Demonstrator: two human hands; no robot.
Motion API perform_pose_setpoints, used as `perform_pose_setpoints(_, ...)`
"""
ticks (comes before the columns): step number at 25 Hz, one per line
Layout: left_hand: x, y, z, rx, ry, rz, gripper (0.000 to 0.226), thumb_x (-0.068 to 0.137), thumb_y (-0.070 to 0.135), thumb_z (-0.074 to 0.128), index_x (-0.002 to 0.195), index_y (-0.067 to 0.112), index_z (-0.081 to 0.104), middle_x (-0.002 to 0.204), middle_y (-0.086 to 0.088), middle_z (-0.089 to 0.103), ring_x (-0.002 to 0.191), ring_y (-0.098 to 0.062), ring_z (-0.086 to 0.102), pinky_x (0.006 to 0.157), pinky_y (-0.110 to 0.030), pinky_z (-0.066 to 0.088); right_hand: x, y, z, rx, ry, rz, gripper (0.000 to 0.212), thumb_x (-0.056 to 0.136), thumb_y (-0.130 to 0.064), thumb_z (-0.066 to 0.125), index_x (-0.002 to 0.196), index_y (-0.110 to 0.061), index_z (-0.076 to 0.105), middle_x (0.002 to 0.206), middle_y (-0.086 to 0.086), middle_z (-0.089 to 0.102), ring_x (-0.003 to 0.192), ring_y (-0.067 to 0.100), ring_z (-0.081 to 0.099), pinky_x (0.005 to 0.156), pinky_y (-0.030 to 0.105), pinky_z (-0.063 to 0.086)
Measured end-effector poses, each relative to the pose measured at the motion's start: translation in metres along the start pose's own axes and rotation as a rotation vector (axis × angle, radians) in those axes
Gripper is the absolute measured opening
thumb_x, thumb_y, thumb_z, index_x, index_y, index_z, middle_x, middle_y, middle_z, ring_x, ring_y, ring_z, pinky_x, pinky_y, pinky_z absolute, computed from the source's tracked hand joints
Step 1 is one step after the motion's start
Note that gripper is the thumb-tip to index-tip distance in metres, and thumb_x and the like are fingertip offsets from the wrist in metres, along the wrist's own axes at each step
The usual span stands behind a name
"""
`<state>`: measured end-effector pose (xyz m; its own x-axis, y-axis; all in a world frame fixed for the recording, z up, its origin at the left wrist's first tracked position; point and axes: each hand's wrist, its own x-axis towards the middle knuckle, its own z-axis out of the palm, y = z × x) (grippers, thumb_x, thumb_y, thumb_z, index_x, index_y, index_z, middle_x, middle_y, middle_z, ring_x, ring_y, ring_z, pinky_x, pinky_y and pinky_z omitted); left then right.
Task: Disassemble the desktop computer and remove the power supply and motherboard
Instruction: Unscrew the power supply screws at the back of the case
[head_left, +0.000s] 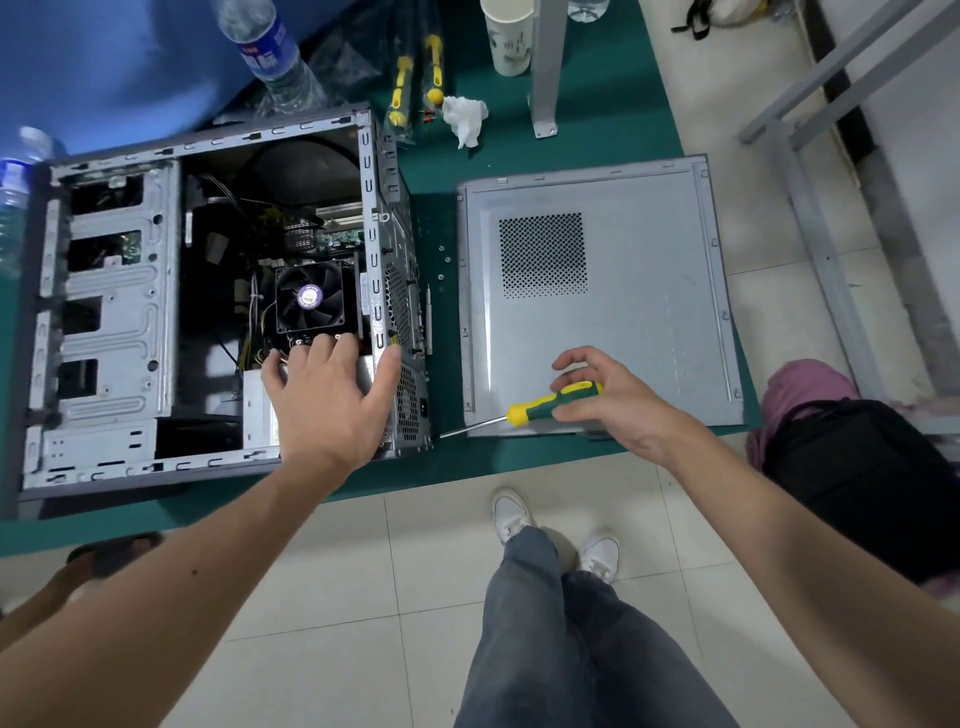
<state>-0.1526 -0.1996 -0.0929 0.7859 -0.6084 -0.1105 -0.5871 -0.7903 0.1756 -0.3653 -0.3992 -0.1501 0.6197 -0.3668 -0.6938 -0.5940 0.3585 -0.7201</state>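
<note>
We see the left hand (324, 400) spread flat on the power supply (260, 410) inside the open case (104, 322). The right hand (608, 400) pinches the screwdriver (550, 402), tip at the case's rear corner.

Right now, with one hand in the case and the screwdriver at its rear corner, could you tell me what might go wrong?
1. The left hand rests on the power supply beside the fan; lifting may snag the cables there.
2. The screwdriver in the right hand could slip off the case.
3. Loose screws on the mat may roll away.
</note>
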Motion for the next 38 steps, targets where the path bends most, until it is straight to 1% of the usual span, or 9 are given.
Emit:
perform_pose_setpoints(4,0.000,0.001,-0.001,-0.011,-0.012,-0.002,0.052,0.096,0.063,0.023,0.064,0.023,0.032,0.079,0.001,0.046,0.087,-0.023,0.042,0.112,-0.051,0.019,-0.001,-0.002,0.007,-0.140,0.010,0.113,0.034,0.094,-0.047,0.057,0.096,-0.014,0.060,0.083,0.007,0.061,0.050,0.016,0.050,0.052,0.027,0.046)
perform_pose_setpoints(7,0.000,0.001,-0.002,-0.024,-0.012,0.000,0.052,0.096,0.063,0.023,0.065,0.022,0.033,0.081,0.001,0.046,0.088,-0.023,0.043,0.111,-0.052,0.020,-0.001,-0.001,0.005,-0.014,0.062,0.035,0.007,0.091,-0.021,0.065,0.096,-0.020,0.061,0.092,0.004,0.062,0.065,0.022,0.052,0.063,0.034,0.044)
perform_pose_setpoints(9,0.000,0.001,-0.001,-0.032,-0.009,0.001,0.051,0.095,0.063,0.023,0.072,0.020,0.038,0.084,0.001,0.049,0.091,-0.024,0.044,0.111,-0.052,0.020,-0.001,0.002,0.001,0.086,0.045,0.023,0.023,0.083,-0.007,0.071,0.097,-0.024,0.063,0.098,-0.001,0.066,0.081,0.023,0.061,0.074,0.041,0.046)
perform_pose_setpoints(13,-0.001,0.001,-0.002,-0.106,0.021,0.012,0.043,0.096,0.059,0.033,0.096,0.018,0.045,0.092,0.002,0.053,0.095,-0.025,0.048,0.112,-0.049,0.021,-0.005,0.000,0.009,-0.180,0.061,0.075,0.028,0.091,-0.044,0.062,0.096,-0.016,0.063,0.090,0.010,0.063,0.063,0.022,0.054,0.066,0.036,0.045)
perform_pose_setpoints(18,-0.003,0.000,-0.002,-0.192,0.057,0.094,0.042,0.097,0.051,0.040,0.110,0.012,0.049,0.095,0.002,0.051,0.097,-0.023,0.052,0.113,-0.047,0.025,-0.008,0.000,0.006,0.011,0.079,-0.065,0.028,0.080,-0.010,0.074,0.099,-0.027,0.062,0.093,-0.004,0.066,0.078,0.016,0.059,0.068,0.036,0.044)
perform_pose_setpoints(22,-0.004,0.001,-0.003,-0.157,0.050,0.104,0.045,0.098,0.051,0.038,0.112,0.010,0.048,0.091,-0.001,0.052,0.094,-0.024,0.051,0.112,-0.047,0.025,-0.009,-0.001,0.010,-0.219,0.075,0.048,0.032,0.094,-0.046,0.057,0.099,-0.015,0.060,0.080,0.007,0.058,0.052,0.015,0.050,0.054,0.029,0.041)
perform_pose_setpoints(27,-0.005,0.001,-0.004,-0.151,0.055,0.112,0.046,0.099,0.051,0.036,0.113,0.008,0.048,0.083,-0.002,0.053,0.088,-0.024,0.050,0.111,-0.047,0.026,-0.010,0.003,0.006,0.108,0.060,-0.006,0.030,0.080,-0.002,0.071,0.096,-0.026,0.062,0.104,0.005,0.064,0.076,0.020,0.060,0.070,0.039,0.045)
perform_pose_setpoints(32,-0.004,0.001,-0.004,-0.161,0.076,0.114,0.045,0.098,0.050,0.038,0.112,0.008,0.049,0.088,-0.003,0.053,0.089,-0.025,0.049,0.102,-0.043,0.029,-0.011,0.003,0.011,-0.218,0.087,0.056,0.026,0.092,-0.049,0.058,0.092,-0.023,0.061,0.086,-0.001,0.058,0.054,0.010,0.051,0.058,0.030,0.043)
perform_pose_setpoints(38,-0.006,0.007,-0.008,-0.254,0.126,0.129,0.045,0.098,0.040,0.051,0.124,0.003,0.049,0.112,-0.015,0.052,0.103,-0.030,0.046,0.092,-0.041,0.037,-0.011,0.006,0.007,0.065,0.066,0.024,0.023,0.083,-0.012,0.073,0.099,-0.025,0.062,0.105,0.003,0.063,0.079,0.018,0.060,0.072,0.037,0.047)
